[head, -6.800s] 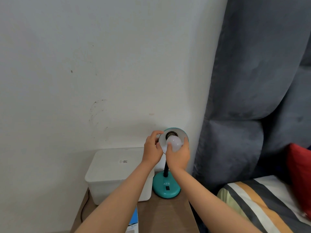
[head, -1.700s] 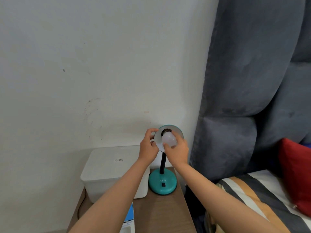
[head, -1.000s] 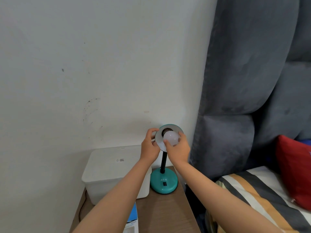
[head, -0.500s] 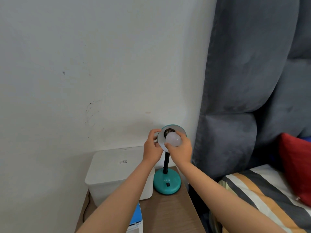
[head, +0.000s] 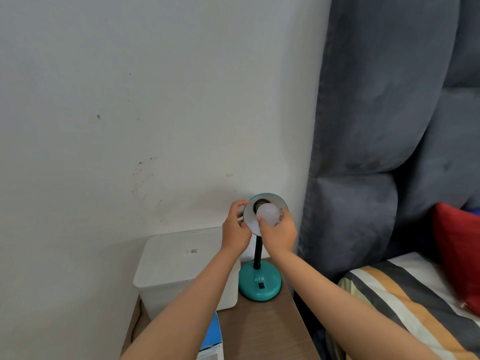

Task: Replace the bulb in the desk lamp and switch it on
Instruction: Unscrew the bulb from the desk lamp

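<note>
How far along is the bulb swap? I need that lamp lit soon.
Done: a round white bulb sits at the socket inside the teal desk lamp's shade. In hand: the right hand grips the bulb while the left hand holds the shade's rim; how far it is screwed in is unclear. Left: pressing the black switch on the teal base; the bulb is unlit.

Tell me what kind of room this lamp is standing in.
Most likely a bedroom. A padded grey headboard rises beside a bed with a striped sheet and a red pillow, and the lamp stands on a small wooden bedside table against the wall.
</note>
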`<state>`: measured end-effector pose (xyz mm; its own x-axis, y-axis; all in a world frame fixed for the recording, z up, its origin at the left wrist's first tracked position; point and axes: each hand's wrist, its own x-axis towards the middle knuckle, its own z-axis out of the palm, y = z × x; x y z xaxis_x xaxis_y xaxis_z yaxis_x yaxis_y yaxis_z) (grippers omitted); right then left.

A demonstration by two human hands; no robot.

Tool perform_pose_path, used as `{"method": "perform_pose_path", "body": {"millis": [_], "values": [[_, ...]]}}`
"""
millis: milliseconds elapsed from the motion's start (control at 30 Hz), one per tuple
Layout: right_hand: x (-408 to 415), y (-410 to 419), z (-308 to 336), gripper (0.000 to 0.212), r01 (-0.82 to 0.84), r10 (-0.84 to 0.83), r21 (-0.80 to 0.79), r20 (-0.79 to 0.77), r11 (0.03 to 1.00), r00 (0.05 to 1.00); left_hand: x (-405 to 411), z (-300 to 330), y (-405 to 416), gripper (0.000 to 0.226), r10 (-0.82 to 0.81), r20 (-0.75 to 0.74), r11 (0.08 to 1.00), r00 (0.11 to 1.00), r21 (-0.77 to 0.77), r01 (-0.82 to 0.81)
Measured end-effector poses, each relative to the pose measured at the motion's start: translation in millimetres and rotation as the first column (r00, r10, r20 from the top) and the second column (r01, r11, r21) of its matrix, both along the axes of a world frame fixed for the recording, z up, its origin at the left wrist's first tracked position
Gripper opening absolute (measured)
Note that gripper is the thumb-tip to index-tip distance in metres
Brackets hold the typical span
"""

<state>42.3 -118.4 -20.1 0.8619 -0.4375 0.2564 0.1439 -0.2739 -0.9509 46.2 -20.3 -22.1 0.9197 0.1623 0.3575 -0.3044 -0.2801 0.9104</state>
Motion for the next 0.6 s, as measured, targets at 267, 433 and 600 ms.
{"method": "perform_pose_path", "body": {"millis": [267, 433, 600], "values": [[-1.8, -2.3, -0.6, 0.058, -0.037, 0.037, -0.035, 0.001, 0.999, 0.999, -1.8, 0.9, -1.0, 0.053, -0.003, 0.004, 1.000, 1.000, -0.002, 0.003], [-2.7, -3.0, -2.2, 0.060, -0.058, 0.059, -0.009, 0.051, 0.998, 0.997, -1.2, 0.8, -1.1, 0.056, 0.009, -0.008, 1.000, 1.000, 0.005, -0.009], [-1.8, -2.2, -1.8, 0.054, -0.088, 0.089, -0.029, 0.056, 0.996, 0.994, -1.1, 1.7, -2.1, 0.056, 0.019, -0.004, 1.000, 1.000, 0.001, -0.019]]}}
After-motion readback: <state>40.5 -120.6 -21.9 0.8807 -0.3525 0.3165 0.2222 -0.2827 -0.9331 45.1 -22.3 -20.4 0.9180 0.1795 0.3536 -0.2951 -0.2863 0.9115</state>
